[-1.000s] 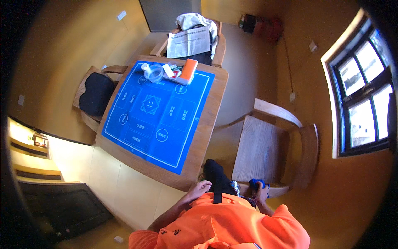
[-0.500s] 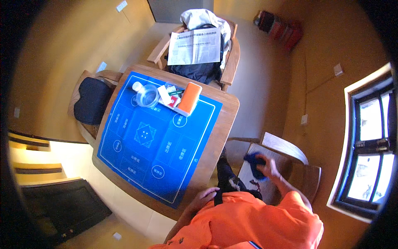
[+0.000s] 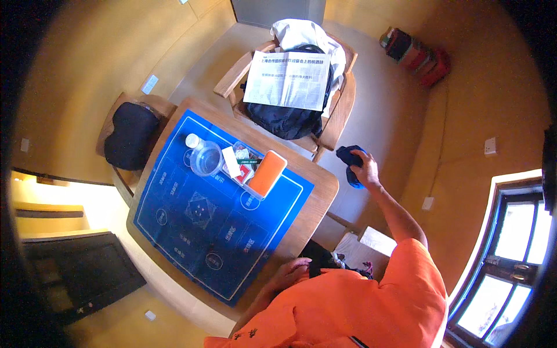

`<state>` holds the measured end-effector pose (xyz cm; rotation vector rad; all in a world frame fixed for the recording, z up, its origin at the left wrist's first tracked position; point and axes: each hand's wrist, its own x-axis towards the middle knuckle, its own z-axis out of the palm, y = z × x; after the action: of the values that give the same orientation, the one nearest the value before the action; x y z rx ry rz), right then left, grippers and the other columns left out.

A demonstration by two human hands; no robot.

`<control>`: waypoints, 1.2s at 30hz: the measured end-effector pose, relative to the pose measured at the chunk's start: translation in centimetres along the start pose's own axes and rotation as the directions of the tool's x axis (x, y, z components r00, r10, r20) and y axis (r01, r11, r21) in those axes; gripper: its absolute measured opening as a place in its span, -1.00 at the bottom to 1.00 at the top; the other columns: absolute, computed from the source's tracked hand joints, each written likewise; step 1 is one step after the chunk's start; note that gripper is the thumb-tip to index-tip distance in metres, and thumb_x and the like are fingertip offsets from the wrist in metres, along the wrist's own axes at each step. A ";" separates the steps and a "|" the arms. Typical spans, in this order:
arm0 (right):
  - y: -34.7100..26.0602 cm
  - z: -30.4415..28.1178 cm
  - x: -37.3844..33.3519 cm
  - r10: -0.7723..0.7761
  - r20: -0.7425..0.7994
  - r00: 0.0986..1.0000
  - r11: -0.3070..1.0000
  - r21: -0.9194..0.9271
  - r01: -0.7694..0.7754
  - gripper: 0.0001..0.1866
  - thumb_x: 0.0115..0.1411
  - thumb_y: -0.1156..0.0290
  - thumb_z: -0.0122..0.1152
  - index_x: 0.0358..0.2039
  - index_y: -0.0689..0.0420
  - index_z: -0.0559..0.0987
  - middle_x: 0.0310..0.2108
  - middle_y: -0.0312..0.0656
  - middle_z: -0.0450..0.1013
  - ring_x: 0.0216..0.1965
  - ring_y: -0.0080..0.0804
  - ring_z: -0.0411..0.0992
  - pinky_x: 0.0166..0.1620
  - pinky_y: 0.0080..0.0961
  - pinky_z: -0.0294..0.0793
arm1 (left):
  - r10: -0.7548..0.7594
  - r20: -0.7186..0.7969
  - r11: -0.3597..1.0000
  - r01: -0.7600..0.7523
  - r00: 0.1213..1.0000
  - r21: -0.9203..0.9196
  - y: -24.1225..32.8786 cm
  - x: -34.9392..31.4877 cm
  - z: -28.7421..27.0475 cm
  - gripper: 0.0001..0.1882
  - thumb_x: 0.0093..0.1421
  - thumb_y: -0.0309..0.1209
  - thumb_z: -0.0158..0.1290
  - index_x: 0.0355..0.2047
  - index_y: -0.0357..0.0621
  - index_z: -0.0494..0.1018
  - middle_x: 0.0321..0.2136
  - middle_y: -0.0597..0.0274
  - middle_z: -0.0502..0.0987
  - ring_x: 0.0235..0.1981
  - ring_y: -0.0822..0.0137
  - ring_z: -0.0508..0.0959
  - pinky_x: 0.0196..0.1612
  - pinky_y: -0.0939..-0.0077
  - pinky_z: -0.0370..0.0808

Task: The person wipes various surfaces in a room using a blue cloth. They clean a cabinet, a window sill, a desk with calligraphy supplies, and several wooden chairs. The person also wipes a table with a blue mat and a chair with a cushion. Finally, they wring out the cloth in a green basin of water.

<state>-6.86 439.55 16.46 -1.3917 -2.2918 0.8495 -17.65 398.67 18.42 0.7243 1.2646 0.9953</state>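
You wear a bright orange top with short sleeves; the right sleeve ends above the elbow and leaves the forearm bare down to your right hand (image 3: 365,169). The cloth is plain and smooth across your shoulders and back, with small dark markings near the lower left hem and a thin dark line low at the middle. Your left hand (image 3: 290,270) is bare too, with no glove, watch or ring that can be made out.
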 end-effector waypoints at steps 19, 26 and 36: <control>5.1 6.4 27.0 -0.071 -0.061 0.996 0.927 -0.374 0.043 -0.54 0.04 0.41 0.11 -0.03 -0.32 0.48 -0.11 -0.03 0.29 -0.19 0.09 0.44 -0.21 -0.04 0.51 | -0.066 -0.193 0.997 0.060 0.979 -0.038 10.9 18.5 0.7 -0.68 0.31 -0.30 -0.05 0.01 -0.17 0.40 -0.16 0.26 0.51 -0.15 0.46 0.46 -0.09 0.57 0.41; 8.6 6.3 29.5 -0.217 0.189 0.958 0.849 -0.447 0.280 -0.49 0.08 0.24 0.20 0.09 -0.18 0.38 -0.03 -0.01 0.29 -0.03 -0.01 0.33 -0.19 -0.14 0.50 | -0.005 -0.404 0.999 0.019 0.915 0.030 14.9 30.7 3.2 -0.71 0.32 -0.30 -0.09 -0.06 -0.20 0.43 -0.24 0.28 0.53 -0.21 0.50 0.48 -0.18 0.61 0.43; 10.5 4.7 28.2 -0.608 0.215 0.765 0.789 0.056 0.612 -0.47 -0.13 0.52 0.24 -0.06 -0.12 0.48 -0.12 -0.01 0.32 -0.16 0.05 0.41 -0.22 -0.14 0.51 | -0.285 -0.573 0.925 0.064 0.769 -0.374 15.2 38.4 1.4 -0.75 0.30 -0.35 -0.06 -0.10 -0.20 0.46 -0.30 0.25 0.57 -0.29 0.45 0.55 -0.20 0.60 0.46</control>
<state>-15.51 466.58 5.30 -0.4745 -2.6738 0.7846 -19.04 439.83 15.75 -0.0202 1.6338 1.3047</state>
